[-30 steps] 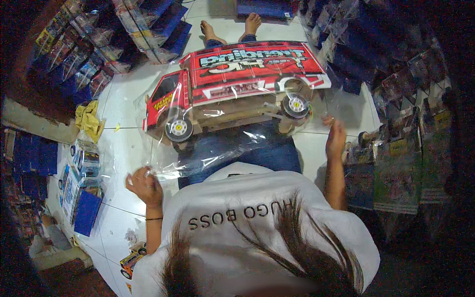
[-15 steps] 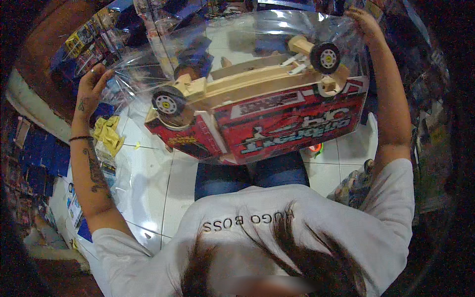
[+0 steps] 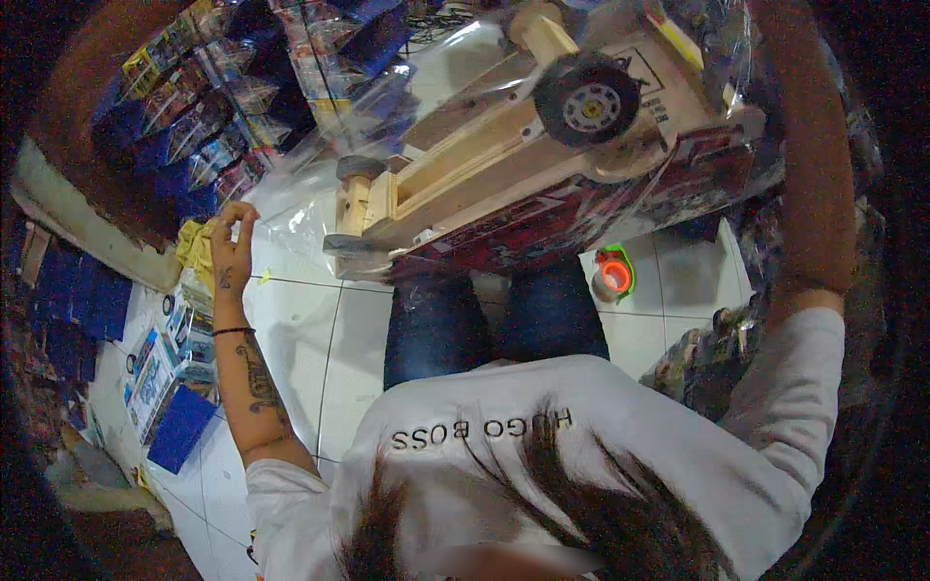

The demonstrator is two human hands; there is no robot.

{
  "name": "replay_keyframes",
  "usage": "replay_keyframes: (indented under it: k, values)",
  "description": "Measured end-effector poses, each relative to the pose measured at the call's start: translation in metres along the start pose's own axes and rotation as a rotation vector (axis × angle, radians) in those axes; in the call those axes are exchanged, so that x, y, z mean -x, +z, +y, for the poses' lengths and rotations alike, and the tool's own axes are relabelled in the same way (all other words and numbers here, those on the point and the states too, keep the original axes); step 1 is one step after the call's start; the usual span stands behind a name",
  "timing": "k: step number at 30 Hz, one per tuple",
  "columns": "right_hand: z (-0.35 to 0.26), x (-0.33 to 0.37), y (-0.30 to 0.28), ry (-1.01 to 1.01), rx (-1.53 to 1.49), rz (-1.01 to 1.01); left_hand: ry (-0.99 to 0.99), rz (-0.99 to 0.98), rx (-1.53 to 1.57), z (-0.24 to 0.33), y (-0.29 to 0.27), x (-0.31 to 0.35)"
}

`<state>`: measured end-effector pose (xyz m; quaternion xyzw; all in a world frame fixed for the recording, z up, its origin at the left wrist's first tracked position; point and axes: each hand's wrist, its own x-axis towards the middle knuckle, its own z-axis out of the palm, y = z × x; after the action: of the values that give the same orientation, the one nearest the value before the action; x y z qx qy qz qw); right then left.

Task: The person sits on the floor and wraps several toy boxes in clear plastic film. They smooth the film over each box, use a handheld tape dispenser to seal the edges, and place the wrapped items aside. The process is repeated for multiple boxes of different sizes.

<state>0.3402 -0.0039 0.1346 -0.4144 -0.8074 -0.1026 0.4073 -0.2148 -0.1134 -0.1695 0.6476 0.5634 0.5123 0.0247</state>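
In front of me hangs a large wooden toy truck [image 3: 455, 189], tilted with its underside and black wheels [image 3: 589, 105] showing. Its red printed side faces down toward my legs. A clear plastic bag [image 3: 315, 208] surrounds the truck. My left hand [image 3: 234, 232] is raised to the left of the bag, apart from it, with fingers loosely bent and nothing visible between them. The right forearm [image 3: 819, 165] reaches up beside the truck's right end and leaves the picture at the top, so the right hand is out of sight.
On the white tiled floor [image 3: 291, 387] sits an orange and green ring-shaped thing [image 3: 613, 276]. At left are crumpled yellow paper [image 3: 197, 250], packaged goods [image 3: 160, 363] and a blue flat piece [image 3: 182, 426]. Packed shelves [image 3: 208, 126] stand at the far left.
The truck has tilted, its right end rising and coming closer. My left hand has come off the plastic and moved right and lower. The right hand has risen out of view.
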Motion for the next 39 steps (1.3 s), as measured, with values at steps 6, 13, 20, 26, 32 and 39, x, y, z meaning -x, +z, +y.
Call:
replay_keyframes:
  k: [6, 13, 20, 26, 32, 39]
  values:
    - [0.014, 0.002, -0.01, 0.014, 0.169, -0.235, 0.099, -0.159, 0.502, 0.174, 0.048, -0.104]
    - [-0.027, -0.04, 0.004, -0.342, 0.287, -0.127, 0.205, -0.375, 0.284, 0.301, 0.146, -0.174]
    - [-0.088, -0.127, 0.113, -0.668, 0.661, -0.044, 0.272, -0.397, 0.605, 0.324, 0.192, -0.182]
    - [-0.033, -0.057, -0.007, -0.284, -0.112, -0.493, -0.025, -0.213, 0.56, 0.295, 0.206, -0.187]
    - [0.02, -0.009, -0.044, -0.049, -0.212, -0.433, -0.398, -0.007, 0.987, 0.234, 0.19, -0.19]
    - [0.035, -0.038, 0.001, -0.169, -0.412, 0.01, -0.522, 0.062, 1.232, 0.103, 0.165, -0.139]
